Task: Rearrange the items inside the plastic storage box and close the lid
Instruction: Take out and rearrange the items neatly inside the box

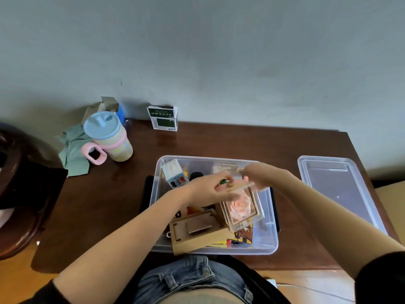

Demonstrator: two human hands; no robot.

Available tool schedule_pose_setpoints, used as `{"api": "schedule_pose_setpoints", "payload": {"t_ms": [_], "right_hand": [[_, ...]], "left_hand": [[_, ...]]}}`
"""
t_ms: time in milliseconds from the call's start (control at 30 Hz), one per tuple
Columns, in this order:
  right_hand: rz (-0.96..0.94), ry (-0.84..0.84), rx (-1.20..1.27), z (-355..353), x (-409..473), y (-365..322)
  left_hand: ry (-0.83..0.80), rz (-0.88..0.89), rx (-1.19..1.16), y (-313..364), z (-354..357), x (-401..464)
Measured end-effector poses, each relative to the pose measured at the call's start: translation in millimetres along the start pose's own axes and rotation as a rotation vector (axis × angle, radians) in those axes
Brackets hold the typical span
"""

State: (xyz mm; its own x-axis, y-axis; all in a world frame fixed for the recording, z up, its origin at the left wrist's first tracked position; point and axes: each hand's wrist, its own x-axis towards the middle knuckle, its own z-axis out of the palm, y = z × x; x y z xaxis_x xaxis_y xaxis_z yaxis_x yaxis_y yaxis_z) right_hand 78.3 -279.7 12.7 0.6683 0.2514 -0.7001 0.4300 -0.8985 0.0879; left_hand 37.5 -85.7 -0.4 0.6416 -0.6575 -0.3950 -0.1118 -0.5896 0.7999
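A clear plastic storage box (270, 242) stands on the dark wooden table in front of me, holding several items. Above it, both hands hold a small transparent case with a pink rose (240, 207) inside. My left hand (208, 189) pinches the case's top edge from the left, and my right hand (260, 175) grips the same edge from the right. Below the case, a flat wooden box (197, 229) leans on the storage box's near wall. A small white carton (174, 174) stands at the back left inside. The clear lid (337, 185) lies on the table to the right.
A pastel sippy cup with a blue lid (109, 137) and a crumpled green cloth (73, 150) sit at the table's back left. A green and white carton (163, 117) stands against the wall. A dark wooden chair (19, 194) is at the left.
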Motion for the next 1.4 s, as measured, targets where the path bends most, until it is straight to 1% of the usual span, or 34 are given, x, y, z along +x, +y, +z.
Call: {"api": "schedule_pose_setpoints", "payload": {"t_ms": [100,167,200,300,367,467,633,767,900,967,1033,1100,1167,1200,1267,1333,1400], "right_hand": [[-0.015,-0.011,-0.048,-2.4,-1.3,-4.7],[0.007,-0.046,-0.135,4.5,-0.9,-10.6],[0.029,-0.059,-0.172,10.1,0.7,-14.0],[0.078,0.000,-0.222,29.1,5.2,-22.1],[0.099,0.018,-0.237,38.7,6.1,-27.6],[0.095,0.056,-0.267,50.1,7.9,-32.9],[0.125,0.092,-0.290,63.7,15.3,-35.2],[0.160,0.072,-0.315,66.8,15.9,-37.0],[0.148,0.067,-0.312,66.8,13.7,-41.3],[0.141,0.065,-0.275,65.8,10.9,-42.7],[0.147,0.099,-0.155,64.8,8.0,-42.8],[0.154,0.164,0.074,56.3,4.1,-43.0],[0.124,0.173,0.306,45.0,-1.8,-42.4],[0.083,0.164,0.384,40.0,-4.6,-43.3],[-0.012,0.116,0.458,32.8,-11.7,-50.0],[-0.087,0.076,0.463,27.0,-18.9,-62.4],[-0.171,0.078,0.520,18.1,-26.5,-78.4]], "left_hand": [[0.222,-0.006,-0.197,-12.0,-19.4,-13.2],[0.372,-0.017,-0.215,-19.9,-27.7,-18.0],[0.435,-0.010,-0.179,-22.9,-30.0,-19.9],[0.598,0.038,0.086,-28.1,-33.5,-21.8],[0.632,0.037,0.174,-30.2,-34.5,-20.5],[0.636,0.024,0.266,-36.5,-32.4,-19.1],[0.671,0.047,0.366,-47.0,-23.4,-20.2],[0.689,0.075,0.372,-53.8,-21.8,-22.9],[0.706,0.108,0.279,-59.4,-18.9,-28.2],[0.734,0.113,0.205,-61.8,-16.7,-29.7],[0.762,0.107,0.126,-64.5,-16.3,-30.4],[0.800,0.090,0.080,-68.8,-16.8,-30.9],[0.830,0.068,0.056,-69.7,-16.9,-31.0],[0.844,0.063,0.053,-69.2,-16.9,-31.3],[0.871,0.073,0.055,-67.6,-16.9,-33.5],[0.901,0.094,0.070,-68.9,-16.7,-39.2],[0.952,0.084,0.118,-74.4,-16.5,-46.9]]}}
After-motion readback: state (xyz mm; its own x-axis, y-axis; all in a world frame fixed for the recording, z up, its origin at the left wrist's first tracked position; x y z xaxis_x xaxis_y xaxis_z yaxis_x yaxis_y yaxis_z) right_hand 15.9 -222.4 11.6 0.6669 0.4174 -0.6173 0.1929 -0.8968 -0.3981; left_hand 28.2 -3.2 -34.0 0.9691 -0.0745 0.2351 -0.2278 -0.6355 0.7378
